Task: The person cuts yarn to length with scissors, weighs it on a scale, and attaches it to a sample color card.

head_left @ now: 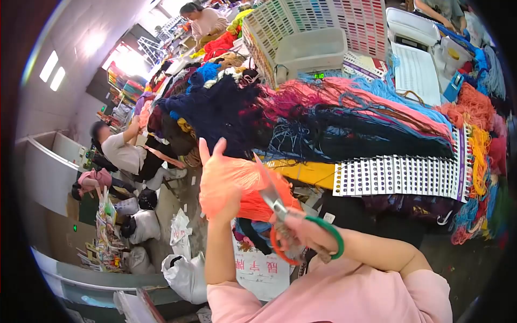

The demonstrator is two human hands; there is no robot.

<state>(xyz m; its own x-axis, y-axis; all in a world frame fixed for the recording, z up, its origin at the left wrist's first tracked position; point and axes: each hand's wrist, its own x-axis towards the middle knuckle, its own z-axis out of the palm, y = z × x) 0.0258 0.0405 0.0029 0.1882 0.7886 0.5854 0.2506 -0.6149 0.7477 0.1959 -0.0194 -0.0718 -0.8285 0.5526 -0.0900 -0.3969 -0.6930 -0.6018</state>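
My left hand [219, 196] has a skein of bright orange thread [256, 202] draped over and around it, with two fingertips sticking up above the strands. The rest of its fingers are covered by the thread. In my right hand [304, 234] is a pair of scissors [276, 202] with green and orange-red handle loops. Their blades point up and to the left, in front of the orange strands. Just beyond the hands, long bundles of dark navy thread [221, 116] lie across the table.
White cards with rows of holes [398, 177] hold threads at the table's right. A clear plastic bin [312, 48] stands before colour charts [334, 21]. Orange and yellow yarn [478, 156] hangs at the right edge. Co-workers sit left and behind; white bags [186, 277] lie on the floor.
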